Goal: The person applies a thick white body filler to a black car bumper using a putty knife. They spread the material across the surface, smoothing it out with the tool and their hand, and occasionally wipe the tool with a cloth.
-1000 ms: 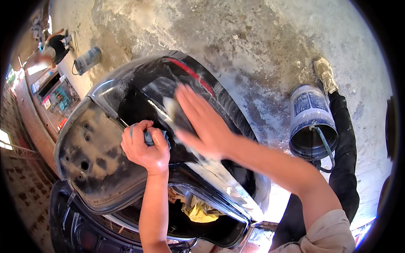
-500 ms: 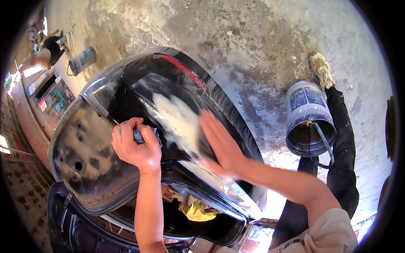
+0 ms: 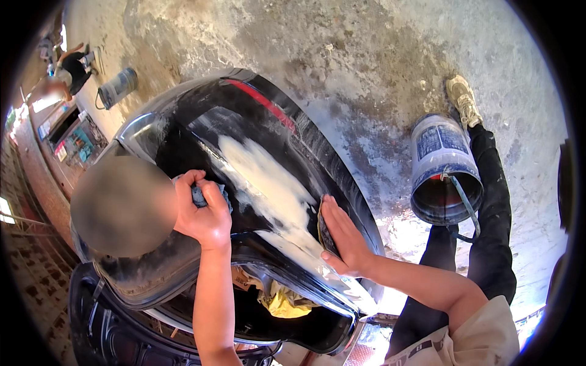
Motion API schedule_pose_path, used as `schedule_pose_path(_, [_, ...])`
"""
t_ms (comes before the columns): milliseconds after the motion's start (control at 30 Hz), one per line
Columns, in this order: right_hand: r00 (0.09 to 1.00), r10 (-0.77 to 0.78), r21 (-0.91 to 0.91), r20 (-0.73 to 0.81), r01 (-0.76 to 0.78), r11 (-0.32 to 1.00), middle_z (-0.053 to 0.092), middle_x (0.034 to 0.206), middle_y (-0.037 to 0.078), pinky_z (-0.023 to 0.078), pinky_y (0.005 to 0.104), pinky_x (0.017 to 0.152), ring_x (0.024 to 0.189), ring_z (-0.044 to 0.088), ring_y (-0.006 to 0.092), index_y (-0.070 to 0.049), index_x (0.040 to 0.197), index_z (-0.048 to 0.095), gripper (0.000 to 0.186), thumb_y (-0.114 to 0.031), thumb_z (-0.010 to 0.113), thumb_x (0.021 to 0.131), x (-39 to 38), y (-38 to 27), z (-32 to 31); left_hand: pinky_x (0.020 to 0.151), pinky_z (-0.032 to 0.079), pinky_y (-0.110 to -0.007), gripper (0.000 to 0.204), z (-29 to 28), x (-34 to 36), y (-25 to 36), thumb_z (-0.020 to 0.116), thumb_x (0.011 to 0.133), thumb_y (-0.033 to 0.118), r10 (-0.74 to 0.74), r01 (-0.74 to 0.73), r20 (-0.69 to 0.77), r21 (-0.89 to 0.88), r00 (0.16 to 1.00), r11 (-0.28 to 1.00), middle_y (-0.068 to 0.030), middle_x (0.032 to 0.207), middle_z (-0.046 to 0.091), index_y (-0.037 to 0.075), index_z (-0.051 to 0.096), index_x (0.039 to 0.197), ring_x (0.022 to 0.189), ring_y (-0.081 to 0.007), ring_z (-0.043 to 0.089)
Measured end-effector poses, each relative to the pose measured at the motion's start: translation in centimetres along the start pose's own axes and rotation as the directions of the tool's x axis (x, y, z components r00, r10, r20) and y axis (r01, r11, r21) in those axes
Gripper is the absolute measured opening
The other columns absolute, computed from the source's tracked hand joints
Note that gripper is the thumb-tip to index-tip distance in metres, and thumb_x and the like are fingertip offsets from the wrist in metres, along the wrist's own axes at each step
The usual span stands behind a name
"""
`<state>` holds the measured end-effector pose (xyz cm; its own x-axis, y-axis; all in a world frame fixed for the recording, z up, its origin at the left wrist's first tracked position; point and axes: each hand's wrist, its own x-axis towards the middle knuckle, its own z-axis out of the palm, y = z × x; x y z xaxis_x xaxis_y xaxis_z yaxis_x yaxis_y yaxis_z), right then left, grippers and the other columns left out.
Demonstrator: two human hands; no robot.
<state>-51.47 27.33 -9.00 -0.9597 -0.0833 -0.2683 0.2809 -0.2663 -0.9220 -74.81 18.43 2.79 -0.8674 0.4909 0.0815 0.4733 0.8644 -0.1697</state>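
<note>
A black car body panel [image 3: 177, 143] curves across the middle, bearing a pale patch of filler [image 3: 262, 177] and a red strip [image 3: 261, 102]. My left hand [image 3: 202, 216] is closed around a wet-looking blue-grey cloth [image 3: 224, 198], held over the panel left of the pale patch. Its fingers are curled and the cloth pokes out beside them. On the right edge of the patch, my right hand [image 3: 348, 238] lies with straight fingers over a dark sheet of sandpaper [image 3: 327, 235], pressing it on the panel. Most of that sheet is hidden under the palm.
A bucket [image 3: 442, 158] with a hose [image 3: 467, 204] lies open toward me by my leg. Crumpled yellow material [image 3: 287, 304] sits in the car's opening. A second bucket [image 3: 118, 88] and another person [image 3: 73, 70] are at the far left. A blurred patch covers part of the panel.
My right hand has slid right and down across the pale patch, exposing more of it and the sandpaper's edge. The left hand stays nearly in place with the cloth.
</note>
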Motion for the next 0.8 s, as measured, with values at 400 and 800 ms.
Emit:
schedule_pose_path(400, [0.998,-0.067,0.026,-0.005,0.067,0.997,0.017,0.166,0.027,0.019,0.0482,0.124,0.154,0.019,0.0404,0.005,0.16,0.015,0.085,-0.043,0.05,0.099,-0.5,0.8,-0.6,0.074,0.044,-0.037,0.009,0.1,-0.1,-0.5,0.061,0.079,0.007,0.001,-0.001,-0.005,-0.013,1.0,1.0,-0.0018,0.086,0.065,0.011,0.067,0.084,0.08,-0.0261,0.061])
schedule_pose_path(800, [0.999,-0.037,0.024,0.034,0.037,0.999,0.017,0.166,0.026,0.019,0.0486,0.124,0.155,0.018,0.0395,0.004,0.16,0.016,0.088,-0.044,0.054,0.098,-0.4,0.0,-2.0,0.076,0.048,-0.039,0.009,-0.2,0.0,0.0,0.058,0.085,0.004,0.005,-0.004,0.026,-0.036,1.0,0.999,-0.009,0.087,0.065,0.002,0.066,0.089,0.081,-0.0296,0.062])
